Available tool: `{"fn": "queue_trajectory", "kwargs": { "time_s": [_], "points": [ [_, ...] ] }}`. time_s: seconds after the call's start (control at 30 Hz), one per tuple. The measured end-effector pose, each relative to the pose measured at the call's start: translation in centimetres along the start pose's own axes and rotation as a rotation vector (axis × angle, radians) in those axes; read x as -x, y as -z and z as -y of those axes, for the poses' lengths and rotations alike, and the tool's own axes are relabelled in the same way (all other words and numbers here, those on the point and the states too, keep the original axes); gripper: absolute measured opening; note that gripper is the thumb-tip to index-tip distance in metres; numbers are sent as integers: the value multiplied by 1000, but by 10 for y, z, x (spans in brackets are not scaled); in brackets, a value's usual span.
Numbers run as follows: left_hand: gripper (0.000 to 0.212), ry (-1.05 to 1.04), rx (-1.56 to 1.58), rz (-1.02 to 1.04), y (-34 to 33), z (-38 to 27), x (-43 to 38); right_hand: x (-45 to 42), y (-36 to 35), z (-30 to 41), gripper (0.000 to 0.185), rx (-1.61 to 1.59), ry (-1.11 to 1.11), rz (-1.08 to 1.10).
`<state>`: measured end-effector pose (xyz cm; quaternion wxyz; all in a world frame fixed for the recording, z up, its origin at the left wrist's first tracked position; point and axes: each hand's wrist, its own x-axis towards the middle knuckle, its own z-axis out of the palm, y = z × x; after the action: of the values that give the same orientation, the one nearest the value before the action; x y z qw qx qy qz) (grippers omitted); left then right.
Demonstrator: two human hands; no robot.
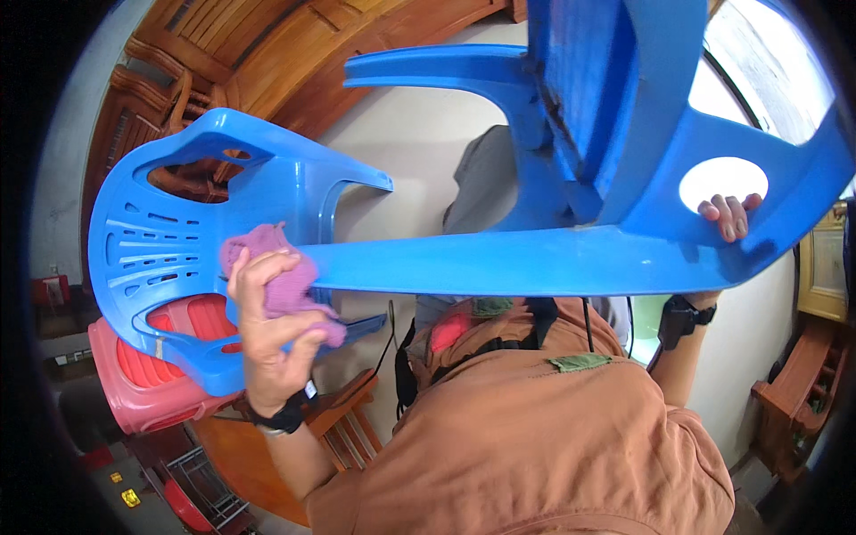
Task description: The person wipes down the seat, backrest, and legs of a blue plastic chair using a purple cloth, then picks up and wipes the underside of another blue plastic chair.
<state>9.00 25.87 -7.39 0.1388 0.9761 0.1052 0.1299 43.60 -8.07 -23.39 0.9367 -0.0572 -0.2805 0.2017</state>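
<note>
My left hand (267, 321) holds a crumpled pink-purple cloth (291, 277) at the left end of a long blue edge of a plastic chair (468, 261). Whether the cloth presses on that edge or is just beside it cannot be told. The chair is tipped over in front of me, and dirt shows along its inner seams. On the right, my right hand (729, 215) grips this chair by the rim of an oval hole, fingertips showing on the near face and the wrist behind it. A second blue plastic chair (144, 247) with a slotted backrest stands at the left.
Pink-red plastic furniture (127, 394) lies beneath the second chair. Carved wooden furniture (267, 60) lines the upper left. A wooden chair (351, 428) and a red basin (184, 505) are at lower left. Another wooden piece (796, 388) stands at the right on the pale floor.
</note>
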Motion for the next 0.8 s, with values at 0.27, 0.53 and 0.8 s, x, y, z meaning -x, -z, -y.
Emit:
{"fn": "queue_trajectory", "kwargs": {
  "time_s": [0.27, 0.53, 0.8],
  "points": [
    [41, 167, -213, -517, -73, 25, -4, 3, 5, -28, 45, 33, 3, 239],
    [34, 145, -172, -621, -110, 34, 3, 18, 23, 18, 117, 264, -201, 57],
    [29, 175, -76, -499, -129, 53, -8, 34, -46, 29, 35, 1293, 18, -598]
  ]
}}
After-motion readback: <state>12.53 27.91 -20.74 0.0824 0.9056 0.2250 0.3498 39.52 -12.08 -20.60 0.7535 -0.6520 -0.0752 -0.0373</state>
